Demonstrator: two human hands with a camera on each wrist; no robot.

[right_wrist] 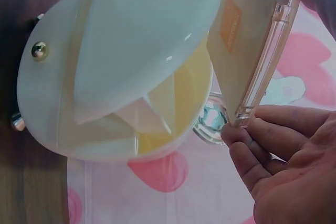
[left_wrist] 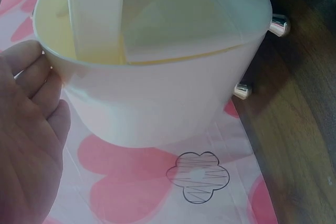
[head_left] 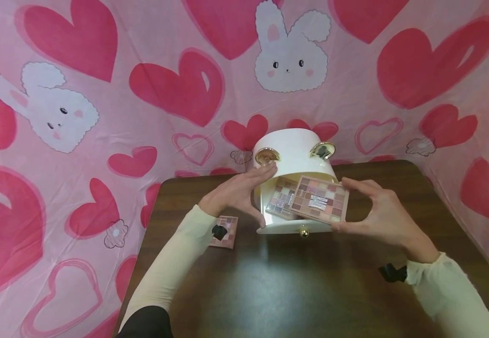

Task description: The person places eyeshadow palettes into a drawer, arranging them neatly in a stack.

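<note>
Head view: left hand [head_left: 246,190] spread open against white case [head_left: 291,155], 9 o'clock side; right hand [head_left: 381,216] pinches front palette [head_left: 322,202] at the opening, 4 o'clock, lettering apparently "BANK". Second palette [head_left: 281,198] inside; third palette [head_left: 229,233] on worktop [head_left: 278,291], 8 o'clock. Right wrist view alone: orange label [right_wrist: 231,24] on held palette's reverse, print illegible.

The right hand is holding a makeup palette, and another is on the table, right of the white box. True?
One slip: in the head view, the eyeshadow palette on the table lies left, not right, of the white box. The right hand does hold another palette.
</note>
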